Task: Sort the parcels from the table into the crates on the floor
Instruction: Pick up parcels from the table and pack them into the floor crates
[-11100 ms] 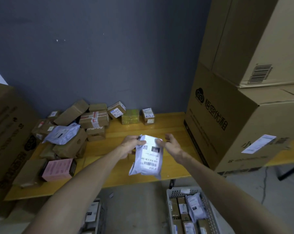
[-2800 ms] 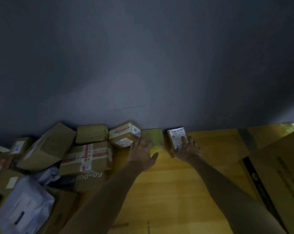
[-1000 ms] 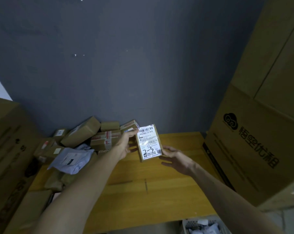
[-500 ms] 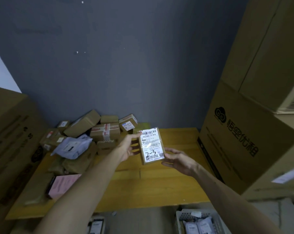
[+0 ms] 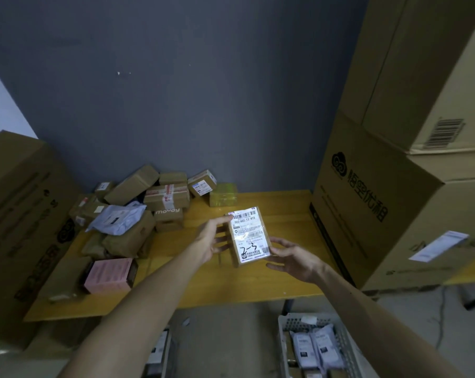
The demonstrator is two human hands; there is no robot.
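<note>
Your left hand (image 5: pixel 213 241) grips small brown cardboard parcel (image 5: pixel 250 236), white label facing you, above yellow wooden table (image 5: pixel 258 287). Your right hand (image 5: pixel 293 259), fingers spread, touches parcel's lower corner. White plastic crate (image 5: pixel 288 321) below table's front edge.

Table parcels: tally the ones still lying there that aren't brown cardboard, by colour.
Pink box: 1
Yellow-green box: 1
Pale grey mailer bag: 1
Total: 3
Not counted: the labelled brown box, held off the table by the left hand.
</note>
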